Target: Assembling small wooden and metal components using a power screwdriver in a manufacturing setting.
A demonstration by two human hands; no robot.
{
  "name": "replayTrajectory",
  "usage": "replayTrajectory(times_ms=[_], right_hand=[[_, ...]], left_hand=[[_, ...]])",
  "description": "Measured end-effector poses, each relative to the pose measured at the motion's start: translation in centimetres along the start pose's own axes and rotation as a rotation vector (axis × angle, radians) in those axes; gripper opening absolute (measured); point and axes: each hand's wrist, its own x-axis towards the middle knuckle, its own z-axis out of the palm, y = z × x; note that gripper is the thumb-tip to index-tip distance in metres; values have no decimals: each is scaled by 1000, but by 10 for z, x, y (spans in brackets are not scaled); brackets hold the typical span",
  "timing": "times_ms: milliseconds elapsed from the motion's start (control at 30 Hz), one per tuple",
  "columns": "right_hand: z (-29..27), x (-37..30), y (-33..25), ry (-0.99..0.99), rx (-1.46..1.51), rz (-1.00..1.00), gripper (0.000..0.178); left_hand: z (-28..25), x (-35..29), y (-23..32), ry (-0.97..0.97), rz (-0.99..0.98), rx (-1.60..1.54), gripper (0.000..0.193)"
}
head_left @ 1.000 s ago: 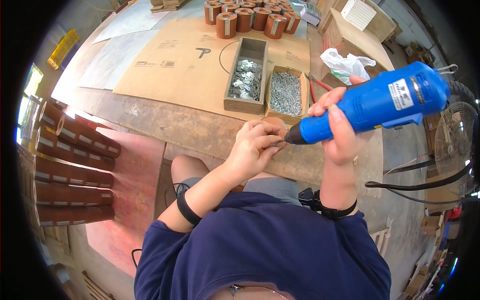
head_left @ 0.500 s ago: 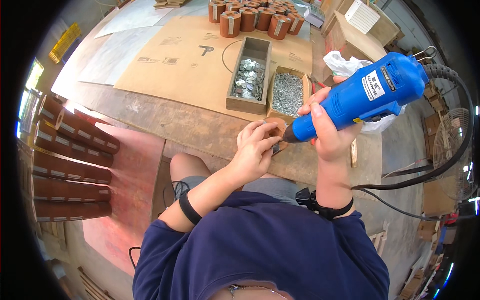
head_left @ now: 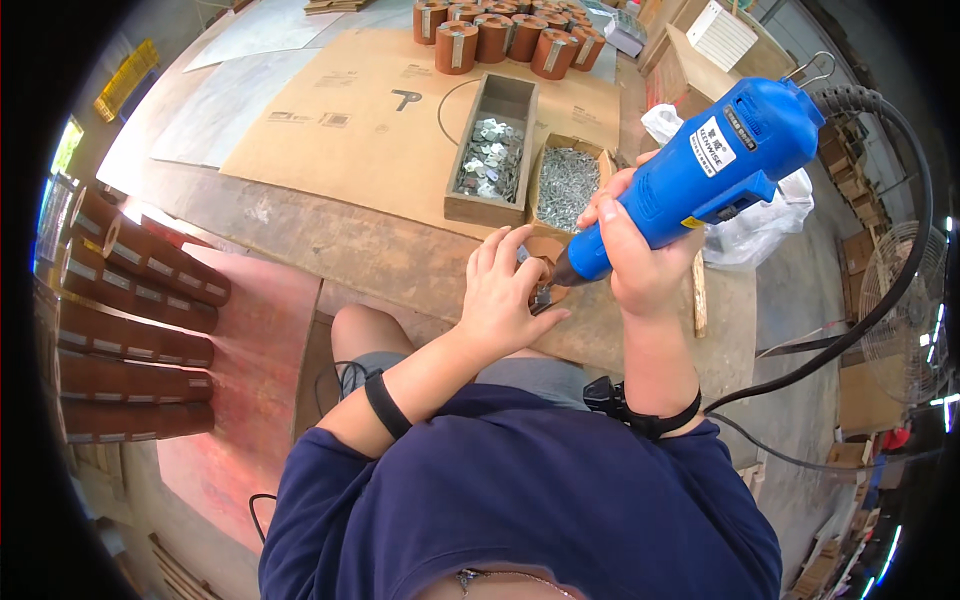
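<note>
My right hand [head_left: 640,235] is closed around a blue corded electric screwdriver [head_left: 690,165], which slants down to the left. Its dark nose meets a short brown cylinder [head_left: 549,247] at the near part of the table, partly hidden by my fingers. A small metal piece [head_left: 541,297] shows on the cylinder beside the nose. Against the cylinder's left side rests my left hand [head_left: 498,295], its fingers spread and its thumb stretched out to the right. The exact contact at the tool's tip is hidden.
Beyond my hands stand a wooden box [head_left: 490,205] of small metal plates and a carton [head_left: 570,185] of screws. Several brown cylinders [head_left: 456,48] stand at the back. Longer brown rolls [head_left: 150,310] lie stacked at left. A black cable [head_left: 925,220] loops down on the right.
My left fingers have spread from a pinch near the tool's tip, and the thumb has swung out. The screwdriver has tilted slightly more upright and shifted a little left.
</note>
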Motion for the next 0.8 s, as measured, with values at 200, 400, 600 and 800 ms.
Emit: replayTrajectory(times_ms=[200, 400, 600, 800], right_hand=[[4, 0, 2, -28, -19, -9, 43], [3, 2, 7, -46, 9, -26, 43], [3, 1, 9, -35, 14, -31, 41], [4, 3, 9, -27, 5, -30, 40]], left_hand=[[12, 4, -1, 34, 22, 41, 56], [15, 4, -3, 69, 49, 49, 59], [17, 4, -2, 79, 34, 8, 42], [19, 4, -4, 91, 42, 0, 42]])
